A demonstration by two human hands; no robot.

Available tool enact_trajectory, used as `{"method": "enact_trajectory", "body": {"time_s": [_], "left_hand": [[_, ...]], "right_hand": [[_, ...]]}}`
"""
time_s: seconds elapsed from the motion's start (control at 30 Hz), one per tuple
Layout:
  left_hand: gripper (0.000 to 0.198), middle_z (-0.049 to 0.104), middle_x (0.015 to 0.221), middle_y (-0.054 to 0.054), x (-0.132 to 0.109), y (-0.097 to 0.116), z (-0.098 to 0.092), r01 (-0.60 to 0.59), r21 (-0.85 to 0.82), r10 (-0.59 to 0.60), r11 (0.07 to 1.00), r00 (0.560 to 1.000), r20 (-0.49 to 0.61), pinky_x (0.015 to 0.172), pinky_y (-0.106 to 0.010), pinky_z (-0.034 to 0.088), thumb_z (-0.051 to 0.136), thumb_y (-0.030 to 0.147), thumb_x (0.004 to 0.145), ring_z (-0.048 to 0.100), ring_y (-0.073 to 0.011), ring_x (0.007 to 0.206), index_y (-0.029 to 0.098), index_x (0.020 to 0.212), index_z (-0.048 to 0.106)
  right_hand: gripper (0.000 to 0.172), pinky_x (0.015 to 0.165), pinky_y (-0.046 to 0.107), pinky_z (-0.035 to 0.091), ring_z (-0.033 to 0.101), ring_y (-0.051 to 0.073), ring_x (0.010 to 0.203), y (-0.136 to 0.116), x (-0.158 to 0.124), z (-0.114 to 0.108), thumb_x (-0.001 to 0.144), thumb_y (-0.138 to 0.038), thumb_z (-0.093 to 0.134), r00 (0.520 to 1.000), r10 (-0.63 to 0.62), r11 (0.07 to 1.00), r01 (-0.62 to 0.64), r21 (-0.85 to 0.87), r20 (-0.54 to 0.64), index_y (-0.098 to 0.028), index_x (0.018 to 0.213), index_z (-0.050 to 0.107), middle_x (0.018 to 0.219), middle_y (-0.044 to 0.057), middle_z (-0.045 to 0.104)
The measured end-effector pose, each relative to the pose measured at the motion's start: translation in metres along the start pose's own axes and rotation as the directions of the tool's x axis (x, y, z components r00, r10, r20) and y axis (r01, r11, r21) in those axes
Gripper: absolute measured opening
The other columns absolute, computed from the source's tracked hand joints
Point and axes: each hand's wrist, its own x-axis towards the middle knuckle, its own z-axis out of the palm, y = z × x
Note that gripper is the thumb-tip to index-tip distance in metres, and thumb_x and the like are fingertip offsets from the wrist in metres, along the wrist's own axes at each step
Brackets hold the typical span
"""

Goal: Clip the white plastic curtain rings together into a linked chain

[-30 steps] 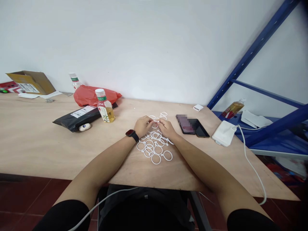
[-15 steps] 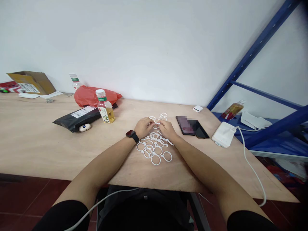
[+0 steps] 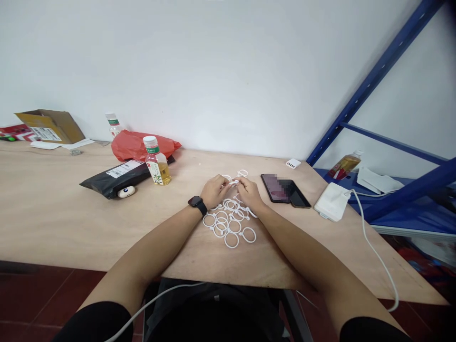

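Note:
Several white plastic rings (image 3: 230,222) lie in a loose pile on the wooden table (image 3: 64,218) in front of me. My left hand (image 3: 213,190), with a black watch on its wrist, and my right hand (image 3: 249,192) meet above the far side of the pile. The fingers of both hands are pinched together on one white ring (image 3: 234,182) held between them. A few more rings (image 3: 242,173) lie just beyond my hands.
Two dark phones (image 3: 284,189) lie to the right, then a white power bank (image 3: 333,201) with a cable. A juice bottle (image 3: 156,161), black parcel (image 3: 116,175), red bag (image 3: 138,144) and cardboard box (image 3: 50,125) sit at left. Blue shelving (image 3: 399,142) stands at right.
My hands stay together at the ring, fingers shifting slightly. The view has tipped a little, so everything sits a bit lower in the picture.

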Motion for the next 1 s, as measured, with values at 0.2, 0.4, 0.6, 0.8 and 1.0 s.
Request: {"method": "enact_trajectory", "body": {"time_s": [0.2, 0.4, 0.6, 0.8, 1.0], "left_hand": [[0.014, 0.067, 0.082, -0.003, 0.000, -0.014, 0.001, 0.227, 0.089, -0.220, 0.970, 0.972, -0.080, 0.074, -0.031, 0.049, 0.061, 0.032, 0.088, 0.062, -0.0174, 0.075, 0.019, 0.093, 0.065], [0.038, 0.073, 0.101, -0.004, 0.001, -0.011, -0.001, 0.385, 0.100, -0.388, 0.917, 0.921, 0.014, 0.078, -0.029, 0.051, 0.061, 0.033, 0.087, 0.067, -0.0168, 0.078, 0.019, 0.122, 0.061], [0.021, 0.074, 0.090, -0.003, 0.000, -0.003, -0.002, 0.223, 0.078, -0.232, 0.972, 0.965, 0.125, 0.078, -0.028, 0.051, 0.058, 0.029, 0.088, 0.067, -0.0163, 0.078, 0.019, 0.102, 0.071], [0.024, 0.075, 0.094, -0.005, 0.000, -0.002, -0.001, 0.163, 0.039, -0.167, 0.986, 0.973, 0.160, 0.077, -0.027, 0.050, 0.057, 0.028, 0.088, 0.065, -0.0154, 0.076, 0.018, 0.104, 0.072], [0.027, 0.075, 0.096, -0.005, -0.001, -0.002, -0.001, 0.156, -0.106, -0.139, 0.982, 0.979, 0.152, 0.076, -0.026, 0.051, 0.054, 0.026, 0.089, 0.067, -0.0157, 0.080, 0.018, 0.106, 0.073]], "right_hand": [[0.021, 0.064, 0.027, 0.045, 0.059, 0.015, 0.066, 0.012, 0.008, -0.003, 0.081, -0.028, 0.054, 0.992, 0.033, 0.999, -0.035, -0.014, -0.123, -0.020, 0.093, 0.070, 0.084, 0.003, 0.070], [0.025, 0.072, 0.026, 0.045, 0.061, 0.016, 0.076, 0.022, 0.014, -0.016, 0.070, -0.011, 0.052, 0.980, -0.009, 0.972, 0.055, -0.228, 0.196, -0.020, 0.082, 0.072, 0.084, 0.002, 0.070], [0.018, 0.077, 0.027, 0.045, 0.061, 0.017, 0.085, 0.022, 0.012, -0.022, 0.069, -0.013, 0.061, 0.900, -0.066, 0.899, 0.242, -0.366, 0.431, -0.022, 0.081, 0.071, 0.091, 0.002, 0.067], [0.010, 0.074, 0.028, 0.044, 0.063, 0.018, 0.082, 0.016, 0.008, -0.015, 0.080, -0.021, 0.061, 0.973, -0.104, 0.893, 0.183, -0.412, 0.206, -0.022, 0.086, 0.069, 0.086, 0.002, 0.070], [0.014, 0.075, 0.028, 0.045, 0.062, 0.017, 0.083, 0.005, -0.001, -0.007, 0.083, -0.017, 0.058, 0.946, -0.288, 0.890, 0.321, -0.324, 0.147, -0.023, 0.088, 0.069, 0.086, 0.003, 0.070]]}}
